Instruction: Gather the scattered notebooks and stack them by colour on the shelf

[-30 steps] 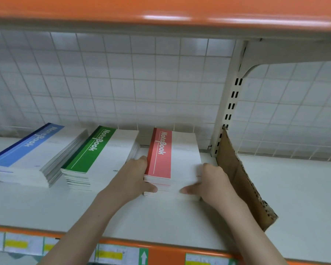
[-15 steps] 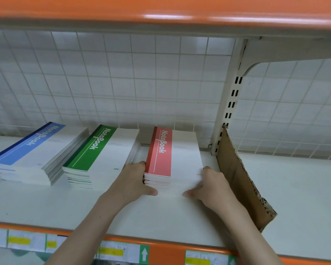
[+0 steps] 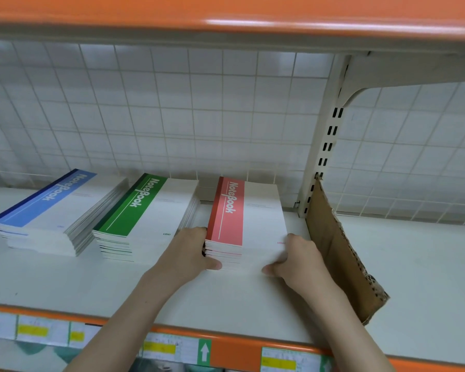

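White metal shelf with orange front edge, white wire-grid back panel behind it. 3 stacks sit on it in a row. Left: blue-striped white notebook stack, slightly fanned. Middle: green-striped white notebook stack. Right: red-striped white notebook stack, just beside a tilted brown cardboard divider leaning at the slotted cream upright. Left hand grips the red stack's left front corner, thumb along its front edge. Right hand grips the right front corner, fingers curled on the side.
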